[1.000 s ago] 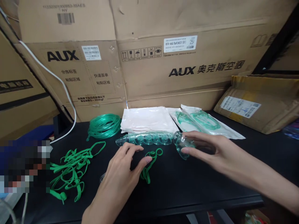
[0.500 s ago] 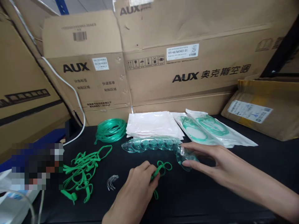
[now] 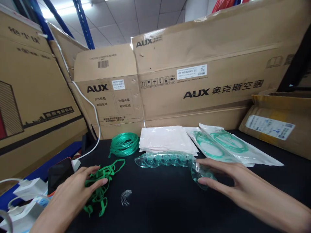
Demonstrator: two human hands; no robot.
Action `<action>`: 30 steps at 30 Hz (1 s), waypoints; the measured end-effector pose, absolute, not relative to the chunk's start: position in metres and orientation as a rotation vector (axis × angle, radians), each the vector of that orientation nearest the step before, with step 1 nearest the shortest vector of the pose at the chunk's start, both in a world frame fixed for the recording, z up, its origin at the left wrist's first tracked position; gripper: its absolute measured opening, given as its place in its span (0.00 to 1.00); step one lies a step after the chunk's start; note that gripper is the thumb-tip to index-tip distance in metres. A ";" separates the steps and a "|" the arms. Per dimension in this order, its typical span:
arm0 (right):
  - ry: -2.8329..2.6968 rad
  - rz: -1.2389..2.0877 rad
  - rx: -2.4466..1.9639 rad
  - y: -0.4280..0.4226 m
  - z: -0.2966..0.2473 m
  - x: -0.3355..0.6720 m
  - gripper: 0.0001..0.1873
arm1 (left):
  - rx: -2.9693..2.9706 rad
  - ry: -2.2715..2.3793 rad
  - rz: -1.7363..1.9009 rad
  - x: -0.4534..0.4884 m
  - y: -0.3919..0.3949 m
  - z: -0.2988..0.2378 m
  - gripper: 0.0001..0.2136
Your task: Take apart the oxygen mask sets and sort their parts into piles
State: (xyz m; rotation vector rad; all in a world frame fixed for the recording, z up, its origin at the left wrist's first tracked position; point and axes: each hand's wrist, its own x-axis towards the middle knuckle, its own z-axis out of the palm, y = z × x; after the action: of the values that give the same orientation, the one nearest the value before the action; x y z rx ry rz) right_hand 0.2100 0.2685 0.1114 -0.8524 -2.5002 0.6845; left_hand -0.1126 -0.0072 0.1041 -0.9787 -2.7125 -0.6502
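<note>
My left hand (image 3: 81,186) is at the pile of green elastic straps (image 3: 98,194) on the left, its thumb and fingers apart over the tangle. With thumb and fingers on either side, my right hand (image 3: 218,176) holds a clear green-tinted oxygen mask (image 3: 198,176) at the right end of a row of nested masks (image 3: 165,159). Between the hands, nearer the front, lies a small bunch of thin clear curved strips (image 3: 125,197).
Behind the masks are a coil of green tubing (image 3: 125,144), a stack of white pouches (image 3: 167,139) and pouches with green tubing (image 3: 225,144). Large cartons (image 3: 160,106) stand at the back. A phone (image 3: 60,174) and white chargers (image 3: 30,191) lie at left.
My left hand has moved left to the strap pile; the green strap it held is no longer seen apart from the pile. My right hand stays on the mask. The view has tilted up.
</note>
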 end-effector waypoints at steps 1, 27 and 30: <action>-2.509 0.697 -0.862 0.267 0.109 0.209 0.32 | -0.960 -2.694 -0.622 -0.110 -0.005 0.104 0.19; -1.991 1.408 -0.752 0.211 0.043 0.172 0.17 | -1.914 -2.694 -2.213 -0.007 0.105 0.062 0.13; -1.969 1.461 -0.766 0.212 0.044 0.174 0.18 | -1.915 -2.770 -2.229 -0.010 0.106 0.063 0.12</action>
State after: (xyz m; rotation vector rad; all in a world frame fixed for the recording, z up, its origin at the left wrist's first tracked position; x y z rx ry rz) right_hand 0.1736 0.2117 0.0436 -0.7659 -1.9687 1.4611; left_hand -0.0101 0.1058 0.0629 -1.9145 -2.7697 -2.2286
